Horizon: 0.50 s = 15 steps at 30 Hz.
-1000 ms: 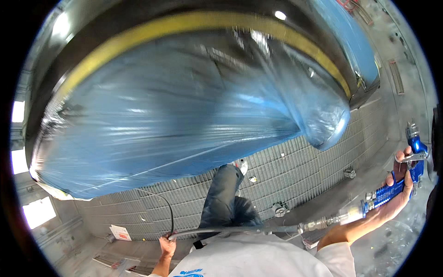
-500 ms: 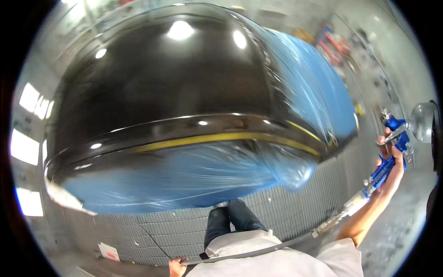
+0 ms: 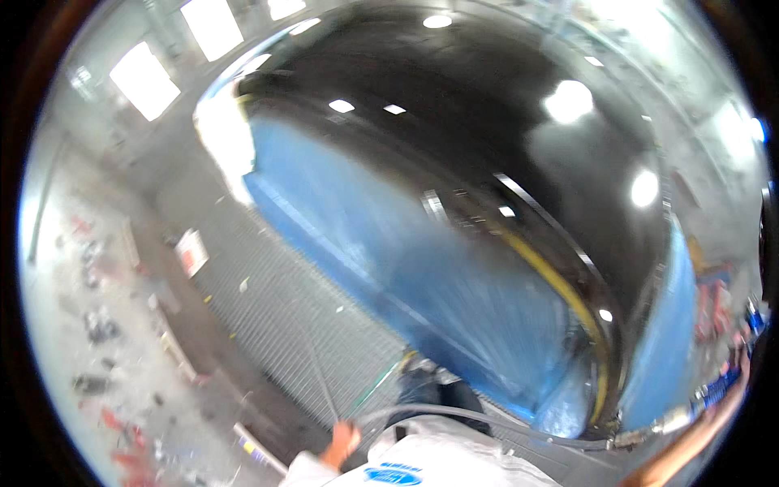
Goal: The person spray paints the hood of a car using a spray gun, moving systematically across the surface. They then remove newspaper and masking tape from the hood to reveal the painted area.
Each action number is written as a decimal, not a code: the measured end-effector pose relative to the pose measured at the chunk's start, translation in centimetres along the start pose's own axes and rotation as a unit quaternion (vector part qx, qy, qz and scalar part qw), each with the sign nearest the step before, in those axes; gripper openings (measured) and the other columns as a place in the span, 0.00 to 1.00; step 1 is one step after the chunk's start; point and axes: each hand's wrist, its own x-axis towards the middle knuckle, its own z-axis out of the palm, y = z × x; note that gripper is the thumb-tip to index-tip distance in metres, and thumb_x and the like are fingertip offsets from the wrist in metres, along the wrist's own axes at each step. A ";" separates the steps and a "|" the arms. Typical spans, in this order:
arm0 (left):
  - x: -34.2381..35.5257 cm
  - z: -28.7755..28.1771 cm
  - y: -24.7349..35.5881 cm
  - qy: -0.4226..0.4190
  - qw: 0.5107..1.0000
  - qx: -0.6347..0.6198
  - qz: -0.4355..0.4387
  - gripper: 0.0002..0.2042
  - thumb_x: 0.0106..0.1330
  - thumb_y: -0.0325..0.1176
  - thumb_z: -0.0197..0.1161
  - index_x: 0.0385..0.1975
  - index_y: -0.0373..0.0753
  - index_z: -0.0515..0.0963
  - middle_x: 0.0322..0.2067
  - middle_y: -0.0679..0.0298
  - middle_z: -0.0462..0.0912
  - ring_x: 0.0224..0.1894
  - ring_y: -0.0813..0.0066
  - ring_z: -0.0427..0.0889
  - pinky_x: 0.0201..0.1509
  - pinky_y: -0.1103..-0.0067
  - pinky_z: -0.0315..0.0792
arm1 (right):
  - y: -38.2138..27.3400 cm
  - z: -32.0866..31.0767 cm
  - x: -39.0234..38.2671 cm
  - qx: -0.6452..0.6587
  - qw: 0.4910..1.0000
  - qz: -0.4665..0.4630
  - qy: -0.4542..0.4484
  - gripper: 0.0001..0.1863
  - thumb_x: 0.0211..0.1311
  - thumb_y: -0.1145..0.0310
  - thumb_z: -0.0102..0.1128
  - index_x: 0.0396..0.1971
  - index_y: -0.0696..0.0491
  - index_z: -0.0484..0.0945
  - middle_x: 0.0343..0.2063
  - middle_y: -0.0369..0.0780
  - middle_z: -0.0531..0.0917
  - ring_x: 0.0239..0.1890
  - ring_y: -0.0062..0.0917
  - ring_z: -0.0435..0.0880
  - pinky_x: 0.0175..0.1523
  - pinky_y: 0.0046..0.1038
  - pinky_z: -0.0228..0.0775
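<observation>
A glossy black vehicle body (image 3: 487, 122) fills the upper middle, with blue plastic sheeting (image 3: 365, 252) over its lower part and a yellow tape strip (image 3: 552, 276) along the border. At the far right, blurred, my right hand (image 3: 737, 365) is closed on a blue spray gun (image 3: 716, 390), which joins a hose running across my waist. My left hand (image 3: 345, 438) is closed on that grey hose (image 3: 511, 422) at bottom middle, below the sheeting. My legs are beside the covered lower edge of the body.
A grated floor (image 3: 268, 316) runs along the left of the body to a speckled grey wall (image 3: 73, 308). A white and red paper (image 3: 191, 252) lies on the floor. Bright windows (image 3: 142, 77) are at the upper left; red equipment (image 3: 712, 312) stands behind the body at right.
The whole view has swung: the body now slants from upper left to lower right, and more of the left wall shows. The spray gun sits lower and closer to the right rim.
</observation>
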 end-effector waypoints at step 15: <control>-5.1 -6.2 8.3 0.050 0.943 -0.321 0.065 0.06 0.61 0.30 0.54 0.30 0.34 0.75 0.27 0.55 0.70 0.31 0.62 0.74 0.37 0.69 0.71 | -4.1 12.2 0.6 0.130 0.972 0.102 -0.170 0.21 0.56 0.70 0.52 0.51 0.62 0.72 0.43 0.43 0.84 0.35 0.26 0.85 0.20 0.18 0.76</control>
